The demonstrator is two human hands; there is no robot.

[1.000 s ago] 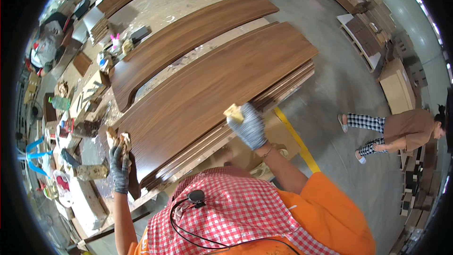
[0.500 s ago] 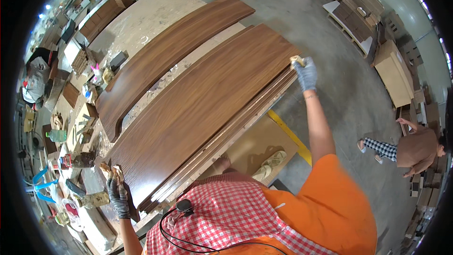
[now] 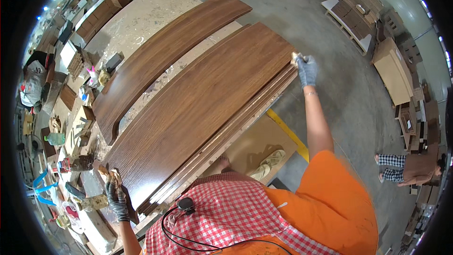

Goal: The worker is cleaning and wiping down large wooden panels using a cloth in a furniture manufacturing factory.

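A wide brown wood-grain panel (image 3: 203, 104) lies across the table on top of a stack of similar panels. My left hand (image 3: 117, 203), in a grey glove with worn, stained fingertips, rests at the panel's near left end. Its fingers are closed on a crumpled tan cloth (image 3: 104, 174). Out at the panel's right end, my right hand (image 3: 307, 71), gloved in grey, pinches a small pale cloth (image 3: 296, 58) against the corner. Beyond the wide panel lies a narrower curved brown board (image 3: 174, 42), with a gap between the two.
The paint-spattered table (image 3: 158, 7) extends past the boards. Along its left side stand a green bottle (image 3: 55, 139), a dark jar (image 3: 82, 162) and loose wood pieces. A cardboard sheet (image 3: 250, 146) with sandals lies on the floor. At right, a person (image 3: 420, 167) stands near stacked boards.
My right hand has shifted only slightly at the panel's corner, its cloth still in it. My left hand stays at the left end. The person at right has moved toward the picture's lower right.
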